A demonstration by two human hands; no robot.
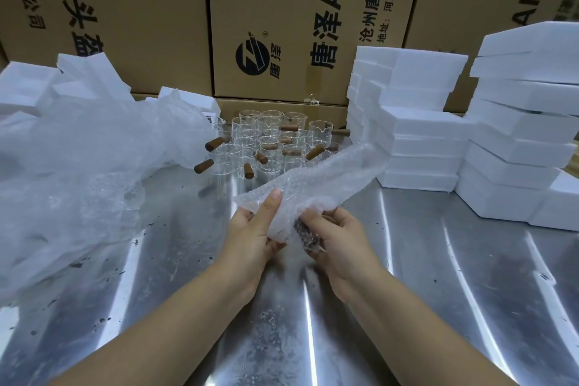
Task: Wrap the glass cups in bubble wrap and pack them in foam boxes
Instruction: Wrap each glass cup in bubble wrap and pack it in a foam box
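A sheet of bubble wrap [316, 180] stretches from my hands up to the right, above the steel table. My left hand [250, 229] grips its lower left edge, thumb on top. My right hand [336, 236] holds a glass cup with a brown wooden handle [305, 233] through the wrap; the cup is mostly hidden. Several bare glass cups with wooden handles [266, 141] stand grouped at the back of the table. White foam boxes [419, 122] are stacked at the right.
A large crumpled heap of bubble wrap [78, 166] covers the table's left side, with foam pieces [28, 84] behind it. More foam boxes [523, 138] stack at far right. Cardboard cartons [282, 25] wall off the back. The steel table [282, 323] reaches to me.
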